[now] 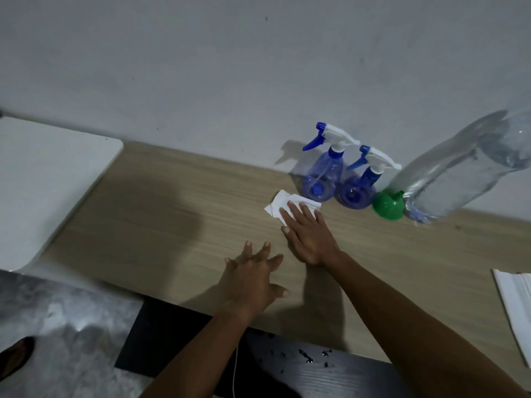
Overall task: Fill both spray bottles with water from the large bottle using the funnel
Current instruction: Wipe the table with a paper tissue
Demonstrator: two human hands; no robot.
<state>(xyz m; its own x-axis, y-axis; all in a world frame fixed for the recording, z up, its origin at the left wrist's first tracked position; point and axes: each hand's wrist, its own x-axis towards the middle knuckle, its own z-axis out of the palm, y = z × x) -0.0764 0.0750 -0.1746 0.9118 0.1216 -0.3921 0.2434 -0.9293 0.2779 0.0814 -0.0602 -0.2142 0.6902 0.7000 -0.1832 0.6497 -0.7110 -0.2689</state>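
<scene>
My right hand (309,237) lies flat, fingers spread, pressing a white tissue (283,203). Just beyond it the two spray bottles (339,173), green funnel (388,204) and large bottle (459,168) line the wall. My left hand (253,278) hovers splayed and empty above bare wooden table (172,225).

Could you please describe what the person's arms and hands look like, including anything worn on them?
Both hands, left and right, are bare: no gloves, rings, watch or bracelets show. The forearms are bare too, with no sleeves in view.
</scene>
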